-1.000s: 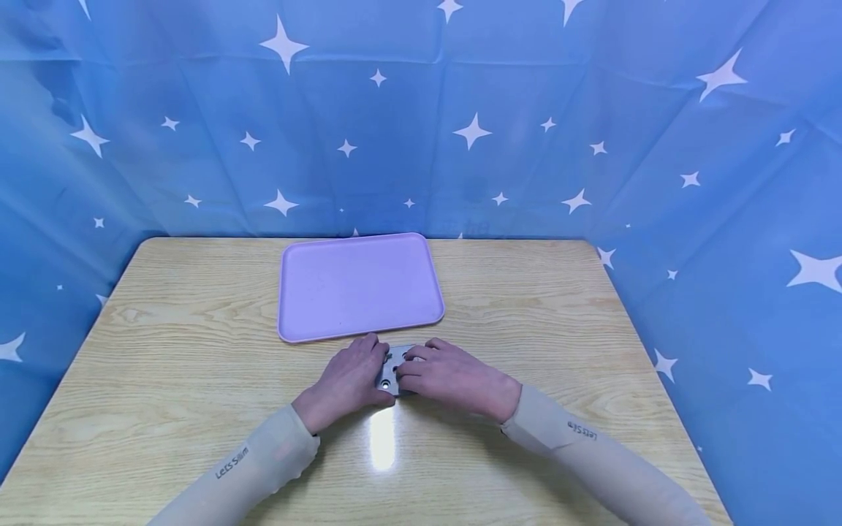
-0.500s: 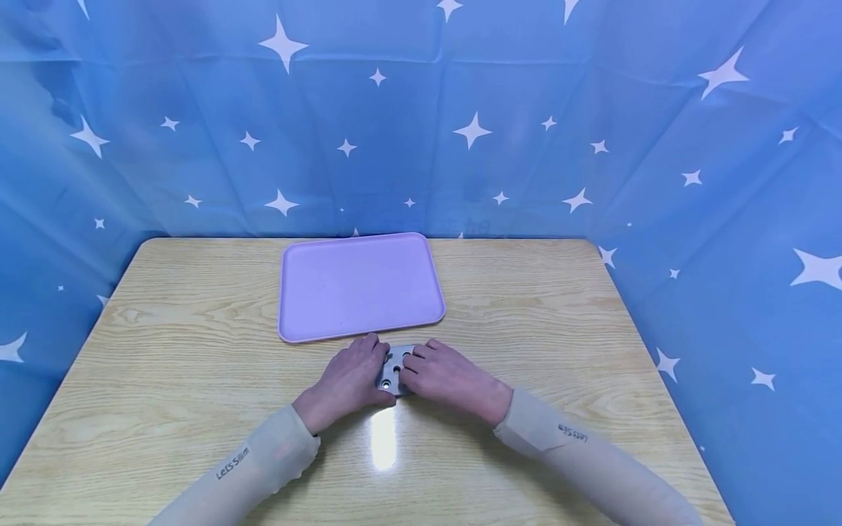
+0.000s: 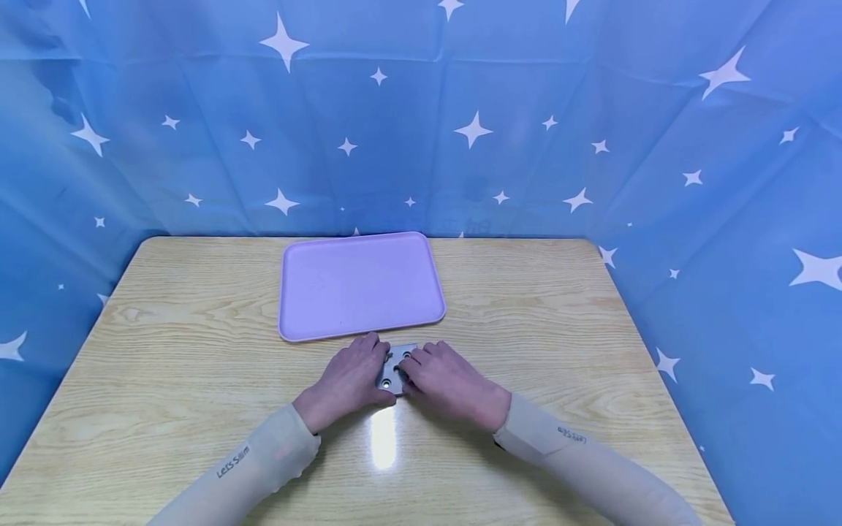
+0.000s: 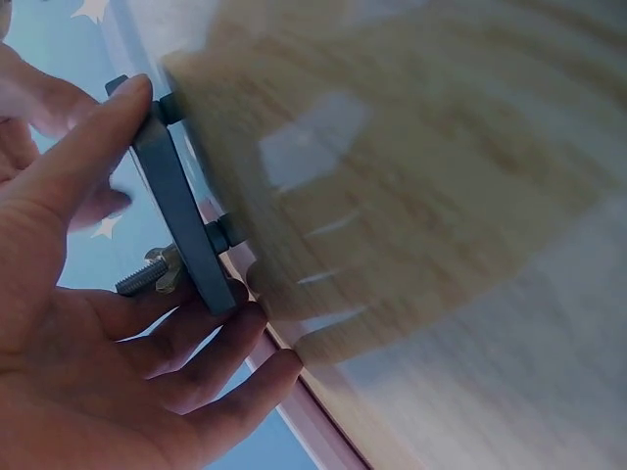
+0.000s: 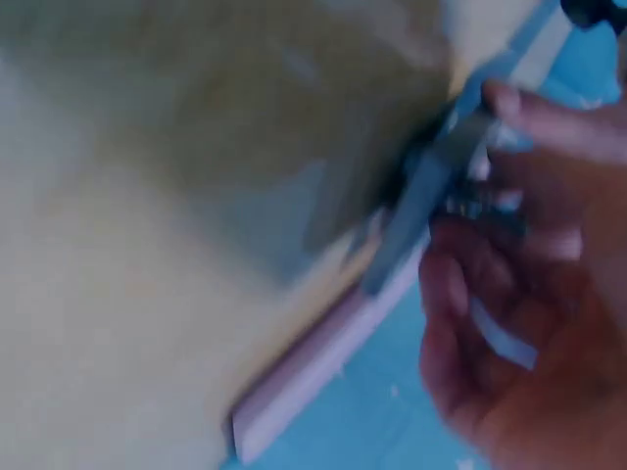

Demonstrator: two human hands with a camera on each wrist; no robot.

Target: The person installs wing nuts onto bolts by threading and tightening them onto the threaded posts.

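Observation:
A grey metal plate [image 3: 395,383] with several round holes lies close over the table. In the left wrist view, short dark bolt heads [image 4: 230,232] show under it. A threaded bolt [image 4: 140,277] carrying a brass-coloured wing nut [image 4: 168,270] stands up near its far left corner. My left hand [image 3: 350,378] grips the plate's left side, thumb [image 4: 127,103] on the near end and fingers at the far end. Over the right side, my right hand [image 3: 447,380] has curled fingers around a small wing nut [image 5: 480,208], blurred and half hidden. The right thumb [image 5: 505,100] lies at the plate's near corner.
A shallow purple tray [image 3: 360,285] lies just beyond the hands, its near rim close to the left fingertips. The wooden table [image 3: 539,307] ends at a blue star-patterned curtain [image 3: 395,117] at the back and sides.
My right hand's fingers, at first stretched over the plate, have curled and drawn back slightly to the right. The left hand and the plate have stayed in place.

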